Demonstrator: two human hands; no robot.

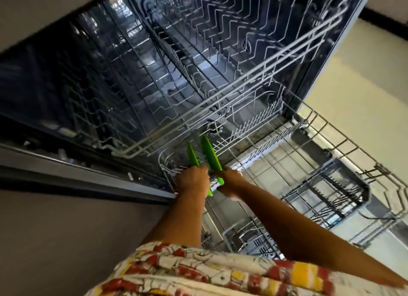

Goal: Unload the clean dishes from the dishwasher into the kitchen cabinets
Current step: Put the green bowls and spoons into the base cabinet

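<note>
Dishwasher [92, 81] nearly emptied.
Left hand [192, 182] fingers curled round short green utensil [192, 155]; right hand [230, 182] grips long green utensil [210, 155]; near rack [320, 145] looks bare.

**Your two arms and hands, centre of frame**

Left arm: bare forearm, rising from the lower middle of the frame to the centre, almost straight.
Left hand [192, 182]: back turned toward the camera, fingers curled round the shorter green utensil [192, 157].
Right arm: bare, stretched from the lower right corner up to the centre.
Right hand [229, 183]: just right of your left hand, fingers wrapped round the longer green utensil [209, 154]; fingertips hidden.
Wrists: both roughly in line with the forearms.
Patterned sleeve [198, 271]: along the bottom edge, below both arms.
</note>
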